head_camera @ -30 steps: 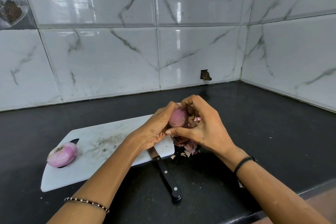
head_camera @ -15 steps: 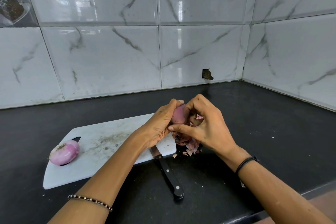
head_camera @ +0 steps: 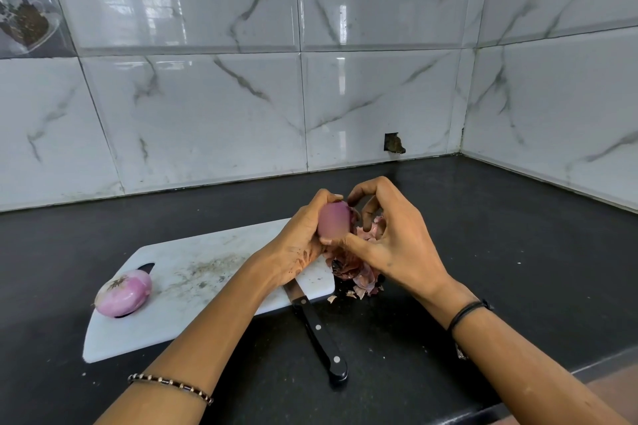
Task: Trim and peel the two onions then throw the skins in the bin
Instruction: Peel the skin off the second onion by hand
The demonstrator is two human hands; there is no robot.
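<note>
My left hand (head_camera: 303,238) grips a pink onion (head_camera: 334,221) held above the right end of the white cutting board (head_camera: 207,272). My right hand (head_camera: 393,235) curls around the onion's right side, with thumb and fingertips on it and loose skin (head_camera: 371,229) showing between the fingers. A pile of papery onion skins (head_camera: 355,274) lies on the black counter under my hands. A second, peeled onion (head_camera: 123,291) rests on the board's left end.
A black-handled knife (head_camera: 321,338) lies with its blade on the board's near edge and its handle on the black counter (head_camera: 518,252). Marble-tiled walls close the counter at the back and right. No bin is in view.
Both hands have lifted the onion slightly and turned it. My right fingers have shifted from the front to the top and right side of the onion.
</note>
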